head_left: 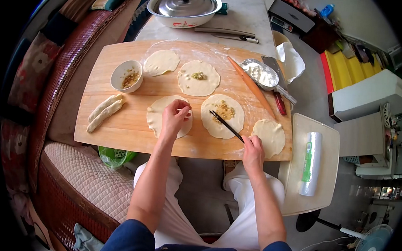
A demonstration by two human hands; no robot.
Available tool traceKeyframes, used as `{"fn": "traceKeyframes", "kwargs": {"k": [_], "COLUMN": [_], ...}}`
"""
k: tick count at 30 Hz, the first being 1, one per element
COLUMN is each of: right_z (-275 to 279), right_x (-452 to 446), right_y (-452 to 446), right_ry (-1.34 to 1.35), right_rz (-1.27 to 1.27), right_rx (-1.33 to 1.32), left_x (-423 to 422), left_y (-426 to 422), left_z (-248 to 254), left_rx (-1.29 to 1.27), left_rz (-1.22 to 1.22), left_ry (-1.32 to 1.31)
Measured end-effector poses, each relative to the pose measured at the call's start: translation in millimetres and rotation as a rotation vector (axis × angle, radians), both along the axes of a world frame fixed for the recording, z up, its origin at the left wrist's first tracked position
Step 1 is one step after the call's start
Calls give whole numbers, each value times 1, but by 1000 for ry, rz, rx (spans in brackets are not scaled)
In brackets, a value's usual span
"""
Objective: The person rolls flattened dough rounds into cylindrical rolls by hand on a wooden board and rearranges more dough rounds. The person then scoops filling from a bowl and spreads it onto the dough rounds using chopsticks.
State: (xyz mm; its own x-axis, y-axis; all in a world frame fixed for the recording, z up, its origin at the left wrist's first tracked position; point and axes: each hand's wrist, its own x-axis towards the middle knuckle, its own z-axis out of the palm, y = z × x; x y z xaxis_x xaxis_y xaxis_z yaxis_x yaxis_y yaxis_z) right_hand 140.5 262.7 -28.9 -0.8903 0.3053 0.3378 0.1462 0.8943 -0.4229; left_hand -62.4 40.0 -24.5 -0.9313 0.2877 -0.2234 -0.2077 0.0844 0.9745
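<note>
My right hand [253,154] is closed around black chopsticks [228,125]. Their tips touch the chopped yellowish filling [224,111] spread on a flat dough round [212,126]. Over another dough round [156,119] to the left, my left hand [175,114] is closed, fingertips pressed together; anything between them is hidden. Behind lie a dough round with a small greenish heap [198,75] and a plain one [162,62]. A further dough round [269,137] sits beside my right hand. The white bowl [117,79] at the left has some filling inside.
A twisted dough strip [105,111] lies on the wooden board [119,137]. Along its right side are a rolling pin [252,86], a flour scoop [260,75] and a red-handled tool [279,103]. A lidded basin [183,21] stands behind; a tray [293,174] holds a plastic-wrap roll [312,164].
</note>
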Motion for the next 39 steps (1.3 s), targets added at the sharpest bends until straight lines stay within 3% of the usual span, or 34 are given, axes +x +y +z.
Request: {"fn": "traceKeyframes", "kwargs": {"k": [21, 27, 39], "right_z": [-3, 2, -5], "right_x": [13, 26, -5], "right_y": [36, 29, 0], "right_ry": [-35, -41, 36], "right_rz": [-213, -76, -77], "right_rx": [91, 13, 48], "left_x": [1, -1, -1], "left_y": [7, 6, 5], "left_z": [-6, -8, -4], "left_rx": [-13, 11, 14], "left_rz": [-33, -29, -14], "left_ry": [-6, -13, 7]}}
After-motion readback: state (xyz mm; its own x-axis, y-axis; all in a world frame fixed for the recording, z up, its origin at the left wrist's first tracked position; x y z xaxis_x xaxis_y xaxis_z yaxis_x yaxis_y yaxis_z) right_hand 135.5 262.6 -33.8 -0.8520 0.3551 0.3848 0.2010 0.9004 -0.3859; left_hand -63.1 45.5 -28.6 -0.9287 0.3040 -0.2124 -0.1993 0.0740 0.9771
